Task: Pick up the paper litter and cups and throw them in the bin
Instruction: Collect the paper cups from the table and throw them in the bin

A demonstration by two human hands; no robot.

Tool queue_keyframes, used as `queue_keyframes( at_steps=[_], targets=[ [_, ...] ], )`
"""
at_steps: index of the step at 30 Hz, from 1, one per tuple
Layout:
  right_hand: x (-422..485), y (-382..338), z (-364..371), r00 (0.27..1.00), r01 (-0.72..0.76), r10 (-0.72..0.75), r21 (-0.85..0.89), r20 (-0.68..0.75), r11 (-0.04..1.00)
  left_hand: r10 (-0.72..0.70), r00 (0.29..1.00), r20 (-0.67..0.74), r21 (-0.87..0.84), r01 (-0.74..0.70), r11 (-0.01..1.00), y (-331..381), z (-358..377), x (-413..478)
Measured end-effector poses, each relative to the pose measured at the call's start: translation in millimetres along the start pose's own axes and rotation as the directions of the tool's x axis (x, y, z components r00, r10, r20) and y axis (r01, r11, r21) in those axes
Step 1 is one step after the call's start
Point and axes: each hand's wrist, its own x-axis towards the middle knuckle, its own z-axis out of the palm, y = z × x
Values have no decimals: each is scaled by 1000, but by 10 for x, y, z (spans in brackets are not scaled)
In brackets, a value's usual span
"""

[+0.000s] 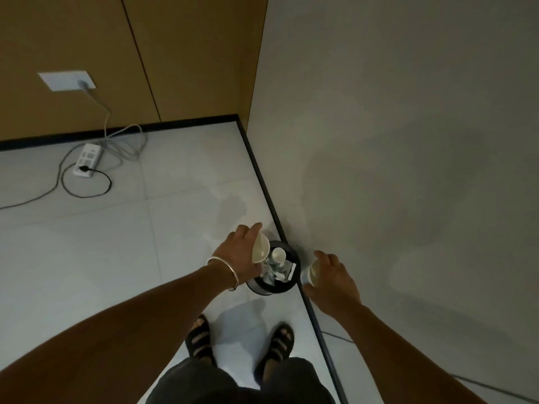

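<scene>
A small black bin (291, 284) stands between both hands, tight against the wall's dark baseboard (264, 185), with open tiled floor (116, 243) beyond the left hand (242, 252). That hand grips a paper cup (260, 247) tilted over the rim; the right hand (332, 278) clasps another cup (311, 276) just beside the bin.

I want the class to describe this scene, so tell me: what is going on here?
A person stands over a small round bin by the wall. The left hand holds a paper cup tilted over the bin's opening. The right hand holds a second cup just beside the bin, not yet over it. The bin already contains another cup and crumpled paper.
</scene>
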Motion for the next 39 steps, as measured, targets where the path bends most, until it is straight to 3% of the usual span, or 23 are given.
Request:
queue_keyframes(
  at_steps=[6, 13, 19, 25, 31, 39],
  targets=[
    [1114, 310, 464, 985, 150, -148, -13, 92, 989, -223, 972, -71, -96, 216, 972, -266, 684, 610],
    [2184, 786, 1556, 968, 227, -223, -17, 117, 974, -315, 947, -64, -162, 301, 940, -640, 2122, 1294],
    [2878, 1138, 2608, 967, 227, -225, -4, 118, 974, -251, 958, -138, -65, 244, 968, -1060, 3273, 1765],
    [3304, 1257, 3273, 942, 335, -331, -74, 62, 939, -181, 966, -182, 56, 194, 979, -1466, 3995, 1924],
    [3454, 1384, 3513, 909, 417, -413, -106, 58, 903, -94, 954, -285, 190, 152, 970, -1583, 4376, 1998],
    [3378, 1451, 3550, 868, 495, -496, -143, 30, 857, -98, 963, -251, 354, 185, 917, -1612, 4382, 1984]
  ],
)
